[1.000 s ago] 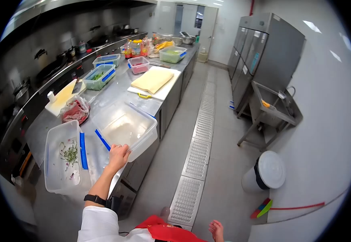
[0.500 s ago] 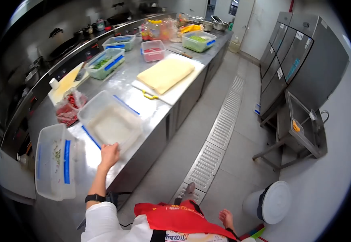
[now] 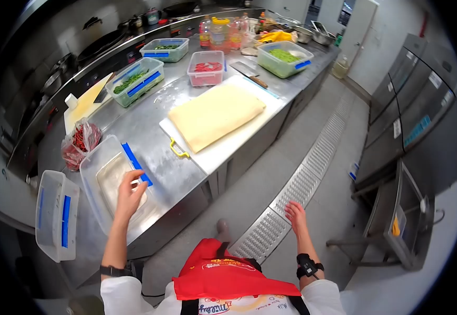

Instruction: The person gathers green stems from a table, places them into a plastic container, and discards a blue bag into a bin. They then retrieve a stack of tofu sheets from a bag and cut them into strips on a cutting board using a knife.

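Partly hidden behind the left hand (image 3: 126,201), its curled fingers apart, contact hard to tell, a clear rectangular plastic bin (image 3: 111,181) sits along the shiny metal counter's (image 3: 172,181) near edge, the right hand (image 3: 296,214) hanging loosely open-fingered.

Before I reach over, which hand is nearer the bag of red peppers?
Left: the left hand is at the tub beside the bag; the right hand is farther off, past the counter edge.
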Available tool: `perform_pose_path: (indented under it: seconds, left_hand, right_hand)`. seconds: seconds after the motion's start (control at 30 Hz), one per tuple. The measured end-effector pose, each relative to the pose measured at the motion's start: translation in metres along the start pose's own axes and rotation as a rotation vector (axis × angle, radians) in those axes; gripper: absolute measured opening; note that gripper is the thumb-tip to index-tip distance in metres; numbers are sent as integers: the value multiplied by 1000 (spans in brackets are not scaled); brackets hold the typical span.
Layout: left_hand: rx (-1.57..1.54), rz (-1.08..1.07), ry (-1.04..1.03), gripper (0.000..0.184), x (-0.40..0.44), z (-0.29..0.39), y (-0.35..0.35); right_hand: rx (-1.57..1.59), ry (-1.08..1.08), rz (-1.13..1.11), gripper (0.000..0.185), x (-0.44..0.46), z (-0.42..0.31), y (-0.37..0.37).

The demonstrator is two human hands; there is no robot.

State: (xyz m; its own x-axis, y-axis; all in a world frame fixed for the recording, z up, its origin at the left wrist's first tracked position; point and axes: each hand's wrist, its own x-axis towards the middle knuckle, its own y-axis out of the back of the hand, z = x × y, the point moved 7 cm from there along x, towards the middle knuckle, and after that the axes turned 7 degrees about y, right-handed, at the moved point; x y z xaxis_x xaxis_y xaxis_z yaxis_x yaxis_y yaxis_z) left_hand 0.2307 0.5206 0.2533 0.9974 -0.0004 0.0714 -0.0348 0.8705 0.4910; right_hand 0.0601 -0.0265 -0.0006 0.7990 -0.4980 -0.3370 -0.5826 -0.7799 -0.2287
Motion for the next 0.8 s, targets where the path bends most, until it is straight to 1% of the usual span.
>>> perform_pose_path:
  seconds: [0.03,0.1,0.17,0.23,0.27,0.37,0.4,0.43,0.47,0.57,0.63,0.67,0.73,0.77,0.8]
  left_hand:
    - [-114,-57,40,31,26,-10,-24]
    - [-274,-199,200,36,77,-8,-71]
    - [-504,-215,432,45,132,-26,-115]
    - [-561,-129,604,45,188,-65,-151]
    - [-547,-47,650,41,211,-89,-166]
    - [-559,-19,820,37,255,-141,-202]
    - [-732,-99,795,32,264,-153,-217]
    - [-727,-33,825,33,264,-143,-218]
    - [-750,4,846,32,268,-149,-222]
    - [-710,37,874,31,271,-155,-221]
    - [-649,38,889,30,271,-161,-218]
    - [-655,72,904,32,270,-163,-217]
    - [-691,93,933,35,274,-158,-223]
    - [-721,98,959,37,272,-153,-227]
    - [-669,119,958,38,271,-152,-228]
  right_hand:
    - [5,6,-81,28,27,-15,-34]
    - [-3,19,-219,28,71,-39,-92]
    - [-54,28,-336,28,106,-74,-145]
    - [-127,38,-411,28,140,-104,-181]
    - [-166,30,-438,27,152,-113,-188]
    - [-190,47,-450,28,206,-148,-203]
    - [-188,39,-439,27,224,-159,-207]
    - [-206,52,-437,27,244,-169,-212]
    - [-224,61,-440,27,264,-177,-219]
    - [-261,82,-465,27,324,-198,-247]
    - [-292,112,-532,26,364,-204,-281]
    - [-312,142,-564,25,387,-206,-297]
    - [-358,242,-607,23,436,-209,-319]
    - [-464,353,-648,26,460,-207,-330]
    - [-585,498,-628,27,479,-209,-339]
